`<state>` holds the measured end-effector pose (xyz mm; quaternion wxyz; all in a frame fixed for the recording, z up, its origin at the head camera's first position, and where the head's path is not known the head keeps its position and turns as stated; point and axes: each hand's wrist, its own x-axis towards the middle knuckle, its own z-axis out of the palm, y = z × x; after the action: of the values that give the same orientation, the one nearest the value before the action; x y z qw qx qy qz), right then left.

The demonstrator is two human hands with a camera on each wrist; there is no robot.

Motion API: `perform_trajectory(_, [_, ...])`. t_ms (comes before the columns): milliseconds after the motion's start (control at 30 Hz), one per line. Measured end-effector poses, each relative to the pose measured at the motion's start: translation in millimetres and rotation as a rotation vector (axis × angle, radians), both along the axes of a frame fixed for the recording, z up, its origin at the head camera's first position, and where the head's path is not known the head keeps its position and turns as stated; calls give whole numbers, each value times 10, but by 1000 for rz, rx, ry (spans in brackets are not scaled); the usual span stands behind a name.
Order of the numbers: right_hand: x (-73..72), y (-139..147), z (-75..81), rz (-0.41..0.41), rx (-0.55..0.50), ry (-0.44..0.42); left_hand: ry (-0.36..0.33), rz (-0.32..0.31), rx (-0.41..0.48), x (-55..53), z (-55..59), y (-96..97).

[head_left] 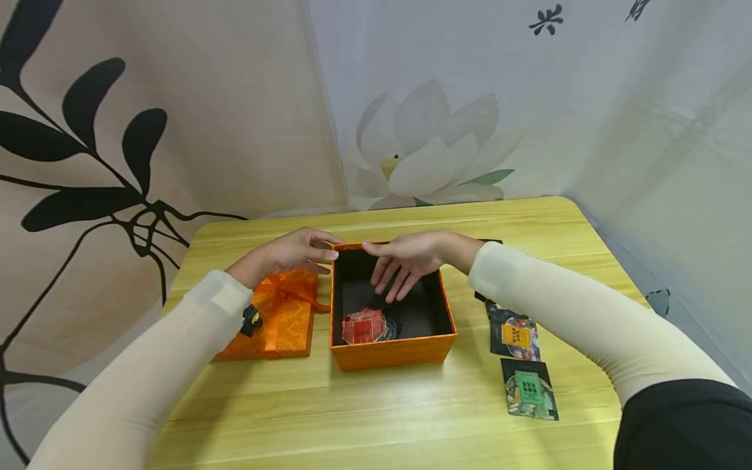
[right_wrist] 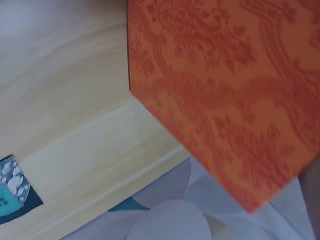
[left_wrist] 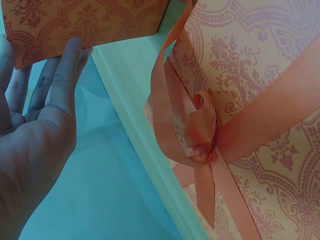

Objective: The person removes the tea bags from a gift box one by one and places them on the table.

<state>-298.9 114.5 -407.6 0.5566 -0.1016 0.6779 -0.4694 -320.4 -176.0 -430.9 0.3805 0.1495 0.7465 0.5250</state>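
An orange patterned box (head_left: 392,356) with a black inside stands uncovered at mid-table. A red pouch (head_left: 362,326) lies in its near left part, with a dark pouch (head_left: 390,330) beside it. My left hand (head_left: 294,253) is at the box's far left corner; in the left wrist view its extended fingers (left_wrist: 65,80) rest against the patterned side wall. Over the box's opening hovers my right hand (head_left: 408,258), palm showing, fingers spread downward and holding nothing. The right wrist view shows the box's outer wall (right_wrist: 225,100) close up, that hand being out of frame.
Left of the box lies an orange lid (head_left: 296,326) tied with a ribbon bow (left_wrist: 200,130). To the right are a pouch with an orange label (head_left: 516,335) and one with a green label (head_left: 530,390). Another dark item (head_left: 482,296) is partly hidden under my right sleeve.
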Motion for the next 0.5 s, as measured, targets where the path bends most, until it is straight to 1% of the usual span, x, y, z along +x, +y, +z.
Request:
perform_trajectory(200, [-14,-101,-162,14,18,-26,-5,-1,3,8,29,8])
perform_trajectory(267, [-14,-114,-210,18,29,-27,-4,-6,4,7,23,18])
perform_trajectory(500, [-45,-192,-322,1,60,-28,1,-9,-2,3,11,32])
